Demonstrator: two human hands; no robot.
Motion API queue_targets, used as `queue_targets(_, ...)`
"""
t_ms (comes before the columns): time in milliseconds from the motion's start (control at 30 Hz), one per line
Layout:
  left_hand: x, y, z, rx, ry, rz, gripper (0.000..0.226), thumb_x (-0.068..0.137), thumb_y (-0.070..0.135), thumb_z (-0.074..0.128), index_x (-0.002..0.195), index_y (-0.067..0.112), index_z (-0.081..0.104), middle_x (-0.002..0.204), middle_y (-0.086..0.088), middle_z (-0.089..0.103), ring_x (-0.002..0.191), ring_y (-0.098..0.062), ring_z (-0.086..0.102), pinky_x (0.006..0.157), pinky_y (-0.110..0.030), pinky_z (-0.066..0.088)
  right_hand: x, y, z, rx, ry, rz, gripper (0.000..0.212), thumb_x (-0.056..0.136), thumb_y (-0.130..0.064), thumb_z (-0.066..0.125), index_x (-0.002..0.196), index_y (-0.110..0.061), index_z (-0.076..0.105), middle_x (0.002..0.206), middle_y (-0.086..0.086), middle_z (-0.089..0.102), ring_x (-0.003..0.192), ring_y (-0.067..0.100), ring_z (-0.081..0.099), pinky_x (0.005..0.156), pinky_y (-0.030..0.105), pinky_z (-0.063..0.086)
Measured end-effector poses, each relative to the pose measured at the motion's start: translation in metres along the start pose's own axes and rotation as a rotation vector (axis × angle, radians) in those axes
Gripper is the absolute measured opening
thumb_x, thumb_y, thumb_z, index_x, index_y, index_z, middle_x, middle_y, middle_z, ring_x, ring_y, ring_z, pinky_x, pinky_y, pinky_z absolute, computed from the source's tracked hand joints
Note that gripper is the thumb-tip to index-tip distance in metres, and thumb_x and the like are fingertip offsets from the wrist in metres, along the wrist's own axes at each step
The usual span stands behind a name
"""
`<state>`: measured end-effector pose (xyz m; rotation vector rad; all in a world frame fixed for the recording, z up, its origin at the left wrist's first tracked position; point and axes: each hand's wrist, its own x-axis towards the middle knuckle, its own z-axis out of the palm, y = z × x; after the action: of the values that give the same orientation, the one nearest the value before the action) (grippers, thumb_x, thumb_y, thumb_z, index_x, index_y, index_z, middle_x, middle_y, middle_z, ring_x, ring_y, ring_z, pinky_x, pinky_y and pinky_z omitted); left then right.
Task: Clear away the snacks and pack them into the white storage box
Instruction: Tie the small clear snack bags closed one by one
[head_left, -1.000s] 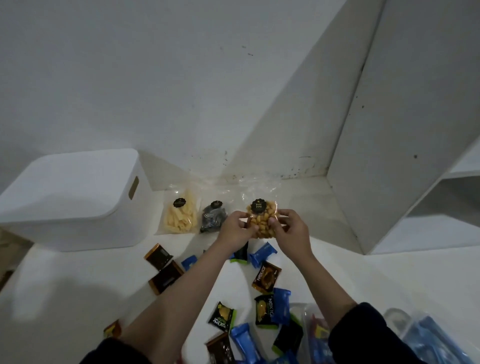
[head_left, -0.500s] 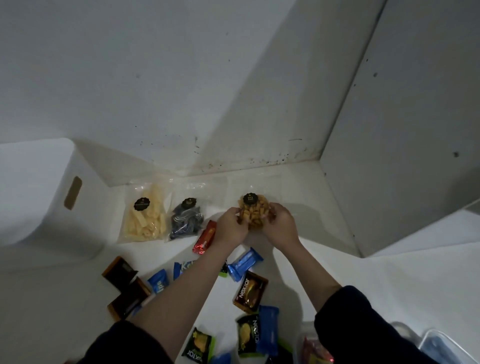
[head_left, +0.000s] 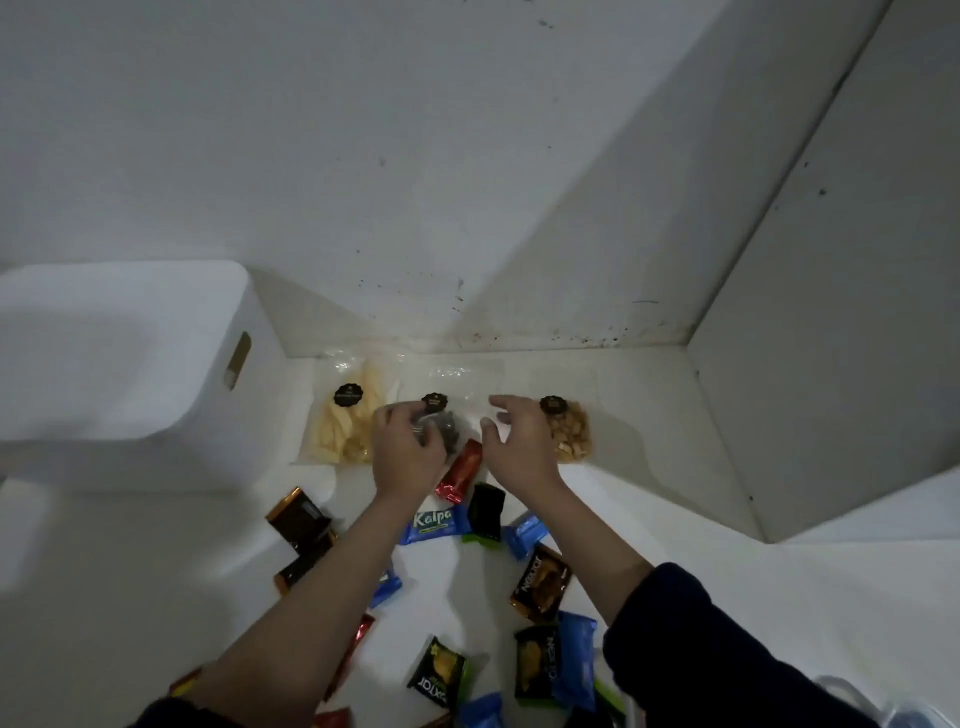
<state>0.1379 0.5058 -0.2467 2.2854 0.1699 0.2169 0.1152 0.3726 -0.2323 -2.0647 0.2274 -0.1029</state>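
Though close to both hands, sits nearer the left hand (head_left: 408, 452): dark snack bag (head_left: 448, 427), long way pointing at the wall, under curled fingers that seem to hold it. Right hand (head_left: 517, 447) loose and open, holding nothing, just beside. Nut bag (head_left: 569, 434) right, pale chip bag (head_left: 347, 423) left. White storage box (head_left: 156, 364) farther left, chip bag between.
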Motion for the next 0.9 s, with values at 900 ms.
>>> queue_targets(900, 0.004, -0.024, -0.112, -0.482, -0.214, -0.071, 0.067, 0.08, -0.003, 0.067, 0.137, 0.019, 0.038, 0.127, -0.003, 0.049, 0.109, -0.017, 0.052, 0.077, -0.018, 0.046, -0.013, -0.088, 0.039, 0.424, -0.043, 0.077, 0.049, 0.088, -0.044, 0.059, 0.133, -0.031, 0.045, 0.101, -0.007, 0.057, 0.091, 0.007, 0.059, 0.077, 0.028, 0.053)
